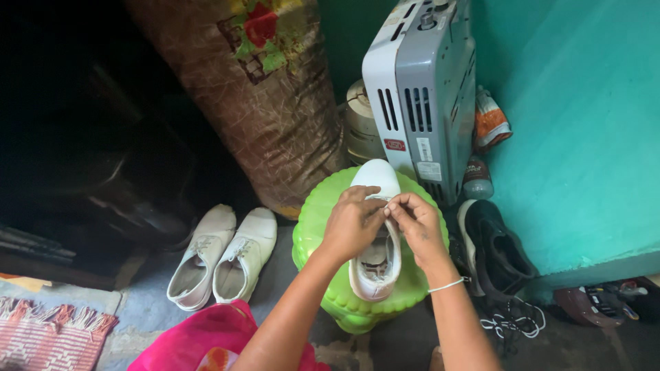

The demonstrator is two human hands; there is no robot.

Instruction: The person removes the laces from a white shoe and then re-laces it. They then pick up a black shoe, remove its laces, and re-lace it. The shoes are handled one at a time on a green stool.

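Shoe in hand: we work on a white shoe (377,227) that lies directly under both our hands, toe pointing away from us, heel opening toward us.
Left hand: our left hand (352,223) rests on the shoe's left side, fingers curled inward and pinched at the lace area near the tongue.
Right hand: our right hand (416,221) sits on the shoe's right side, thumb and forefinger pressed together on what looks like a lace end; the lace itself is too small to make out clearly.
Hands together: the fingertips of both hands meet over the middle of the shoe.
Wrist: a thin white bracelet (448,284) circles our right wrist.
Support: the shoe sits on a round green plastic stool (317,220) below our hands.
Left of our hands: a pair of white shoes (221,254) stands side by side on the floor, well apart from the stool.
Right of our hands: a dark shoe (496,247) with loose white laces lies near the stool, against the teal wall (584,137).
Beyond our hands: a grey and white appliance (425,89) stands just behind the stool, with a rolled patterned mattress (261,96) to its left.
Nearest us: pink cloth (199,340) lies below our left forearm.
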